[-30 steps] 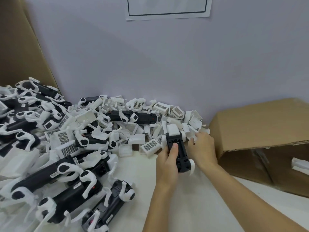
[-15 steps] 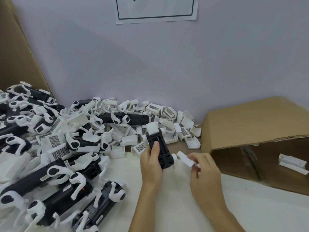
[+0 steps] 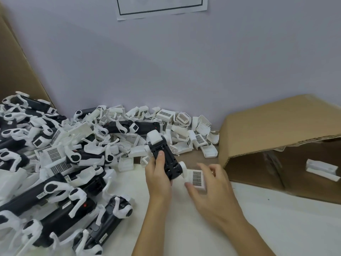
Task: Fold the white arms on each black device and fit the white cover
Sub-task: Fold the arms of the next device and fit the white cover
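My left hand (image 3: 158, 177) grips a black device (image 3: 164, 157) from below, thumb lying along its top. The device tilts away from me, with a white cap at its far end and a white round arm end at its near right corner. My right hand (image 3: 212, 187) pinches a small white cover (image 3: 197, 178) with a dark grid label, just right of the device's near end. The cover sits close to the device; I cannot tell if they touch.
A big heap of black devices (image 3: 46, 196) with white arms spread fills the left. Loose white covers (image 3: 182, 133) lie piled along the wall. An open cardboard box (image 3: 276, 130) lies on its side at right, with a white part (image 3: 322, 168) inside.
My right hand has taken a white cover from the pile and carried it down beside the device's near end, turning its grid label towards me. The left hand keeps holding the device.
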Available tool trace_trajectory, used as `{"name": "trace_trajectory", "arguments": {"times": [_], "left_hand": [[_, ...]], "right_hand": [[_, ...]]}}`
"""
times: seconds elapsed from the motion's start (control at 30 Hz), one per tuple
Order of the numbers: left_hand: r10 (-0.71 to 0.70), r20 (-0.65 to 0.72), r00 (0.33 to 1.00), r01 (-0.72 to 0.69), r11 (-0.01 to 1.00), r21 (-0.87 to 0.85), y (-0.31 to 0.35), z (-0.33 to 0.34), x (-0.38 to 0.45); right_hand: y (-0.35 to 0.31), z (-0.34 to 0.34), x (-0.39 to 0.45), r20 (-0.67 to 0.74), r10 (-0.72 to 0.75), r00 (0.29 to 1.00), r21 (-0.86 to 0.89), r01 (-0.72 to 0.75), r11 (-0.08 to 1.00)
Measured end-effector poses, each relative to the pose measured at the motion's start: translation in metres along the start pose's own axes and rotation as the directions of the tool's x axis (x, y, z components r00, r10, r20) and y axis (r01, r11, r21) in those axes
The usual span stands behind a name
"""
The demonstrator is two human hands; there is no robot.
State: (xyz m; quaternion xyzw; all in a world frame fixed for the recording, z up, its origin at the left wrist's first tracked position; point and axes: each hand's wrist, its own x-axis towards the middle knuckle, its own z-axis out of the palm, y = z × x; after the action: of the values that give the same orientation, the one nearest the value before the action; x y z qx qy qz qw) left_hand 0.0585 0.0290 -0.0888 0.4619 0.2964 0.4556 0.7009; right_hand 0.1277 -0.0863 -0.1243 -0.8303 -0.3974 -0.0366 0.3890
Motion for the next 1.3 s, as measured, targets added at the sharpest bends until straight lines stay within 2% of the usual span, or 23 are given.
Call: {"name": "trace_trajectory", "arguments": {"times": [0.13, 0.23, 0.33, 0.4, 0.47, 0.53, 0.6, 0.67, 0.83, 1.0, 1.13, 1.3], "left_hand": [[0.019, 0.049, 0.999, -0.020, 0.999, 0.027, -0.001, 0.002, -0.002], [0.035, 0.054, 0.998, -0.037, 0.998, 0.050, -0.002, 0.001, -0.002], [0.036, 0.030, 0.999, -0.038, 0.997, 0.065, -0.002, 0.000, -0.001], [0.033, 0.021, 0.999, -0.034, 0.998, 0.058, -0.003, -0.001, 0.000], [0.033, 0.017, 0.999, -0.034, 0.997, 0.064, -0.003, -0.001, 0.001], [0.038, 0.014, 0.999, -0.039, 0.997, 0.069, -0.004, -0.001, 0.001], [0.044, 0.018, 0.999, -0.045, 0.997, 0.067, -0.005, -0.001, 0.002], [0.050, 0.026, 0.998, -0.052, 0.996, 0.074, -0.005, -0.001, 0.001], [0.062, 0.066, 0.996, -0.068, 0.993, 0.092, -0.004, 0.000, -0.001], [0.077, 0.062, 0.995, -0.083, 0.990, 0.112, -0.006, 0.000, 0.000], [0.073, 0.127, 0.989, -0.088, 0.990, 0.111, -0.008, -0.001, 0.002], [0.071, 0.211, 0.975, -0.109, 0.978, 0.179, -0.013, -0.001, 0.003]], "right_hand": [[0.000, 0.000, 0.002, 0.023, 0.097, 0.995, -0.062, -0.096, 0.993], [0.000, -0.002, 0.001, 0.028, 0.027, 0.999, -0.102, -0.024, 0.994], [-0.001, -0.005, 0.001, 0.083, 0.030, 0.996, -0.036, -0.027, 0.999], [0.000, -0.005, 0.002, 0.113, 0.013, 0.994, -0.063, -0.006, 0.998], [0.000, -0.003, 0.002, 0.074, -0.015, 0.997, -0.073, 0.021, 0.997], [-0.001, 0.001, 0.001, -0.024, -0.047, 0.999, -0.069, 0.046, 0.997], [-0.003, 0.004, 0.002, -0.057, -0.030, 0.998, -0.081, 0.026, 0.996], [-0.001, 0.005, 0.004, -0.022, -0.014, 1.000, -0.081, 0.012, 0.997], [-0.003, 0.000, 0.002, 0.092, -0.134, 0.987, 0.020, 0.132, 0.991], [-0.004, 0.003, 0.002, -0.044, -0.064, 0.997, 0.029, 0.065, 0.997], [-0.002, 0.009, 0.004, 0.025, 0.040, 0.999, -0.053, -0.038, 0.998], [0.002, 0.009, 0.006, -0.061, 0.081, 0.995, 0.073, -0.077, 0.994]]}}
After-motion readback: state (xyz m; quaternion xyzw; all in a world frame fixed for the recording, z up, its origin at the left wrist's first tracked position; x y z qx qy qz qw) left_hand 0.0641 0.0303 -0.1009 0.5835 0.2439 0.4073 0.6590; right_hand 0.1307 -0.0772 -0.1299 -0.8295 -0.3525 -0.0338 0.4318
